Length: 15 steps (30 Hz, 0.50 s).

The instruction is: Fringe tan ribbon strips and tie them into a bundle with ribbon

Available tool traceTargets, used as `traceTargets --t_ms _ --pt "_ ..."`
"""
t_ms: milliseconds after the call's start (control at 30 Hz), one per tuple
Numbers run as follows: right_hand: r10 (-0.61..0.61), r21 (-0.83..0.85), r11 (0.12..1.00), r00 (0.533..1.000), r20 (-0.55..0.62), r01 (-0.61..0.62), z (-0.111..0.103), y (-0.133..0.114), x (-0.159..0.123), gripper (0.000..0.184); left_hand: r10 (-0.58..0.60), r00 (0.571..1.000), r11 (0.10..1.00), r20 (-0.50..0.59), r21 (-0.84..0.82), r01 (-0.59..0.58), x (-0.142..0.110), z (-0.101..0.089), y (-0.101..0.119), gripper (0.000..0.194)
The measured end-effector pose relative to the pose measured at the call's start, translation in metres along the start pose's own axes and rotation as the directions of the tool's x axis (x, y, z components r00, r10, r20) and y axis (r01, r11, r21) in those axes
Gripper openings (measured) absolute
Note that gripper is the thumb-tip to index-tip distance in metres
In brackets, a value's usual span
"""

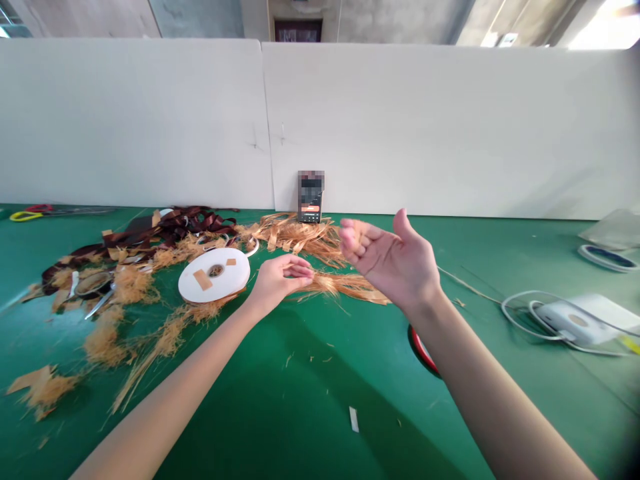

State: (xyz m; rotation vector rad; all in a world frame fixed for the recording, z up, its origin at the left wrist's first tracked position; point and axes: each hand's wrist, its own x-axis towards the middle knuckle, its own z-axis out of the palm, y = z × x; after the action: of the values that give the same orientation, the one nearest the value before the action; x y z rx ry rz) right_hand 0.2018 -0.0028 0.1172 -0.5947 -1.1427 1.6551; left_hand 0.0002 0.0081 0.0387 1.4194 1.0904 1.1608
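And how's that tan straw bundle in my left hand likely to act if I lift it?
The straw bundle is probably light, looking thin and stringy. It may droop beyond your left hand, where it spreads out loosely. Its wispy, ragged edges suggest it could shed bits.

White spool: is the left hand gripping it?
No, the left hand pinches the tan strand bundle, and the white spool lies to that hand's left.
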Motion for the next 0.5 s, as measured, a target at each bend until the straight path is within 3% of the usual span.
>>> traceTargets --t_ms 67,133,200,233,300,400,433,500 --pt "0.206 -0.010 0.978 0.959 0.197 -0.208 -0.002 -0.005 -0.004 0.092 0.018 0.999 1.000 -0.043 0.002 -0.018 0.003 -0.002 0.001 0.027" --pt "0.474 -0.166 0.880 0.805 0.357 -0.445 -0.006 -0.006 -0.006 0.102 0.030 0.996 1.000 -0.085 -0.005 -0.030 0.005 -0.005 0.003 0.028" --pt "0.698 -0.359 0.716 0.641 0.321 -0.600 -0.008 -0.004 -0.006 0.107 0.031 0.993 0.999 -0.116 -0.020 -0.033 0.007 -0.008 0.005 0.029" --pt "0.763 -0.426 0.635 0.609 0.216 -0.645 -0.009 -0.003 -0.005 0.105 0.026 0.992 0.999 -0.127 -0.039 -0.031 0.007 -0.009 0.006 0.030" --pt "0.756 -0.492 0.533 0.649 -0.089 -0.688 -0.011 0.002 -0.003 0.096 0.006 0.991 0.996 -0.134 -0.091 -0.018 0.007 -0.010 0.007 0.033" --pt "0.457 -0.563 0.496 0.750 -0.478 -0.661 -0.015 0.010 0.002 0.089 -0.042 0.994 0.989 -0.102 -0.148 0.026 0.003 -0.008 0.007 0.036" --pt "0.332 -0.597 0.508 0.781 -0.530 -0.621 -0.017 0.013 0.004 0.088 -0.056 0.995 0.988 -0.086 -0.150 0.043 0.002 -0.007 0.007 0.036" --pt "0.122 -0.655 0.589 0.853 -0.508 -0.474 -0.017 0.017 0.008 0.088 -0.075 0.996 0.988 -0.057 -0.141 0.066 0.000 -0.005 0.004 0.036"
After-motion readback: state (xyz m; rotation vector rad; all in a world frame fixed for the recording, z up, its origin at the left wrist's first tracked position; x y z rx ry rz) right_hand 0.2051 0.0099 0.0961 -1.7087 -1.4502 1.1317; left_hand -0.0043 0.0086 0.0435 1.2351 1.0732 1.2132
